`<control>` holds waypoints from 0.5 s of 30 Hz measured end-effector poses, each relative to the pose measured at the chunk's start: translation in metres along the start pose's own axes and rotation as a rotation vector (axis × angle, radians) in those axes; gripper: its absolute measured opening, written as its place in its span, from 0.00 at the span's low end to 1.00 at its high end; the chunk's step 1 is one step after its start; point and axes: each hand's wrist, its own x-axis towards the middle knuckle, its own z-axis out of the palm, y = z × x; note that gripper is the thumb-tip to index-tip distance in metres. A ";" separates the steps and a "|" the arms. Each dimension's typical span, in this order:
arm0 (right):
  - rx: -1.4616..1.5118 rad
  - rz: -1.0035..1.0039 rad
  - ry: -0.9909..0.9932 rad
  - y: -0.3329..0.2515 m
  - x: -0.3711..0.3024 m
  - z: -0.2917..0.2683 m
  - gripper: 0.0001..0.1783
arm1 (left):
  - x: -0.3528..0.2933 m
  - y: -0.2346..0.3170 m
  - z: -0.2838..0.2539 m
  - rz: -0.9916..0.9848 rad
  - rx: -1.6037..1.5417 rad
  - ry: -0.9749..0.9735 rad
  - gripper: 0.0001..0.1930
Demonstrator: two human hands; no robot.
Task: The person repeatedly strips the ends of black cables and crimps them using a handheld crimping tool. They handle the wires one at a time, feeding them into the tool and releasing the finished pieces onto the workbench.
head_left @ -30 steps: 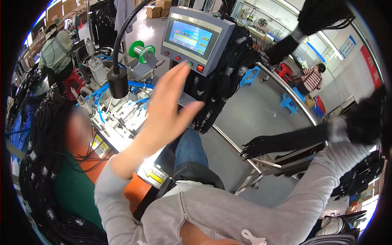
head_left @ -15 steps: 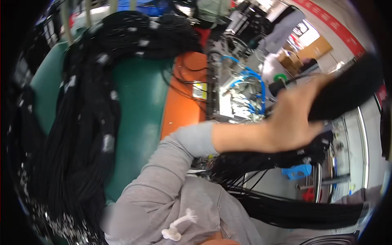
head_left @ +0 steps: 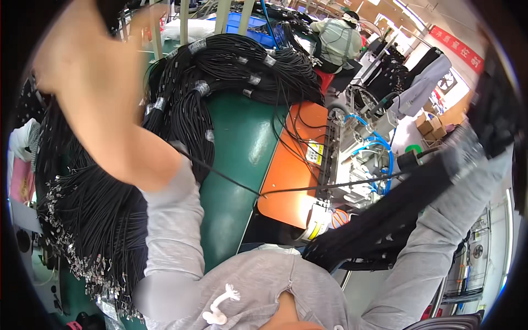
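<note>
The bare left hand [head_left: 93,77], high at the upper left, is too blurred to tell whether its fingers close on anything. The right hand is hidden beyond the soft grey right sleeve [head_left: 434,247], so its grip cannot be told. Across that forearm slants a long bundle of thin black cables [head_left: 379,212], bound by a clear plastic wrap [head_left: 466,154]. It should handle as limp and bendy, fairly weighty in bulk, its smooth strands prone to slide apart; the wrap looks the surest hold. 1 loose black cable [head_left: 261,194] sags in a shallow V over the flat orange panel [head_left: 275,206]. Further out, a smooth green worktop [head_left: 231,148] carries thick black cable coils [head_left: 236,60].
</note>
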 end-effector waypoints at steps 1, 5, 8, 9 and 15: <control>-0.083 0.099 -0.025 -0.004 -0.007 -0.021 0.22 | -0.018 0.066 0.006 -0.022 -0.504 -0.075 0.44; 0.187 0.150 -0.061 0.037 0.017 0.008 0.23 | -0.079 0.168 0.030 -0.100 -1.474 -0.267 0.59; 0.545 0.189 -0.082 0.067 0.027 0.056 0.23 | -0.109 0.148 0.072 -0.373 -1.164 0.020 0.55; 0.598 0.395 -0.100 0.077 0.005 0.063 0.32 | -0.114 0.142 0.079 -0.497 -1.257 0.040 0.54; 1.521 0.995 -0.189 0.121 -0.190 0.151 0.50 | -0.098 0.140 0.124 -0.663 -1.461 0.456 0.48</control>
